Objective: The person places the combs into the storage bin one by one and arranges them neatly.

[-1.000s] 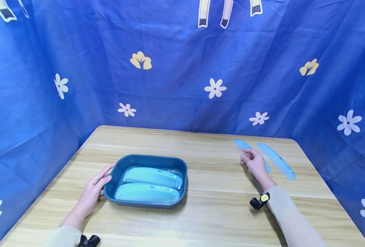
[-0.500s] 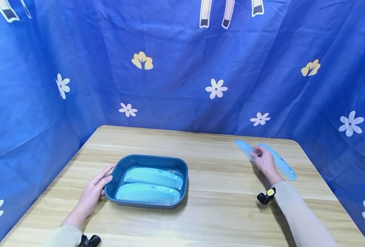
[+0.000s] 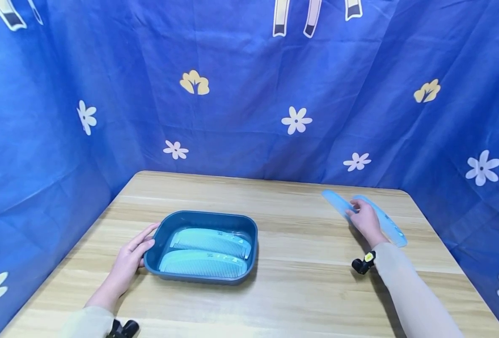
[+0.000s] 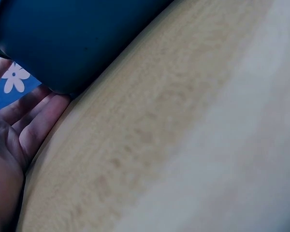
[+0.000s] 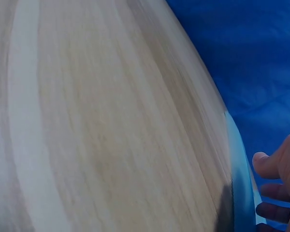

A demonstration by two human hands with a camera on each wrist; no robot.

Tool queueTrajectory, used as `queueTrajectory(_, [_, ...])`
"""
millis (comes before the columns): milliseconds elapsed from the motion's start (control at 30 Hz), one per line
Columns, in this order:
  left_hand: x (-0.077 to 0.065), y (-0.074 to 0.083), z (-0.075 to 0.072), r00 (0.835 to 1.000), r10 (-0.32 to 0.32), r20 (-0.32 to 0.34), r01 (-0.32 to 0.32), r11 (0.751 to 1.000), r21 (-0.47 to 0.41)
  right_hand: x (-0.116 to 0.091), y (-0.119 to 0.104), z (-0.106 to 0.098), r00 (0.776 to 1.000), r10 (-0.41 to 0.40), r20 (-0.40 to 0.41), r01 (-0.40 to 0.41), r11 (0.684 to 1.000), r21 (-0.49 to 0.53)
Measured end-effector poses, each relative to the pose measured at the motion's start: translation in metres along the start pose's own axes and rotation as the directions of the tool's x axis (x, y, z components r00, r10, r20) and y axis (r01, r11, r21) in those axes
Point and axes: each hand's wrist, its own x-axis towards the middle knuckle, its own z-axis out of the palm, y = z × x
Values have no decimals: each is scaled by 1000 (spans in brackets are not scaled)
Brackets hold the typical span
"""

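Observation:
My left hand (image 3: 129, 256) touches the left end of a dark blue plastic basin (image 3: 255, 234). Its fingers lie fairly straight against the outer wall (image 4: 77, 43), with the thumb at the rim. Inside the basin lie two light blue combs, a rear comb (image 3: 209, 238) and a front comb (image 3: 200, 264), teeth towards me. At the right, my right hand (image 3: 365, 220) hovers at a blue comb (image 3: 336, 201), partly covering it. Between thumb and fingers a gap shows in the right wrist view, beside that comb (image 5: 241, 193). Another blue comb (image 3: 397, 234) lies just right of this hand, partly hidden.
A wood-grain table (image 3: 300, 281) carries everything. Blue cloth (image 3: 241, 117) with printed flowers rises behind it and on both sides. A small black camera (image 3: 363, 264) is worn on the right wrist, another black camera (image 3: 124, 328) on the left.
My right hand has shifted a little to the right along the left-hand loose comb, now covering its near end. The left hand and the basin stay in place.

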Motion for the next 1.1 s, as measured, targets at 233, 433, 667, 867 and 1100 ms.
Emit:
queueTrajectory(233, [0,-2,0,1000,2,-3,-2,1000,-12,5,2,2,1000,-7,18,7,999,-52])
queueTrajectory(433, [-1,-1,2,1000,3,-7,-3,1000,5,9,4,1,999,5,45,-2,997,-72])
queueTrajectory(667, [-2,-1,3,1000,10,-7,-10,1000,26,12,6,-1,997,25,69,-21,998,-56])
queueTrajectory(867, [-3,-3,1,1000,9,-18,-8,999,54,12,8,-5,995,28,98,-26,999,-29])
queueTrajectory(1100, [-3,-3,0,1000,-3,-15,3,999,42,11,8,-10,987,85,140,-93,995,46])
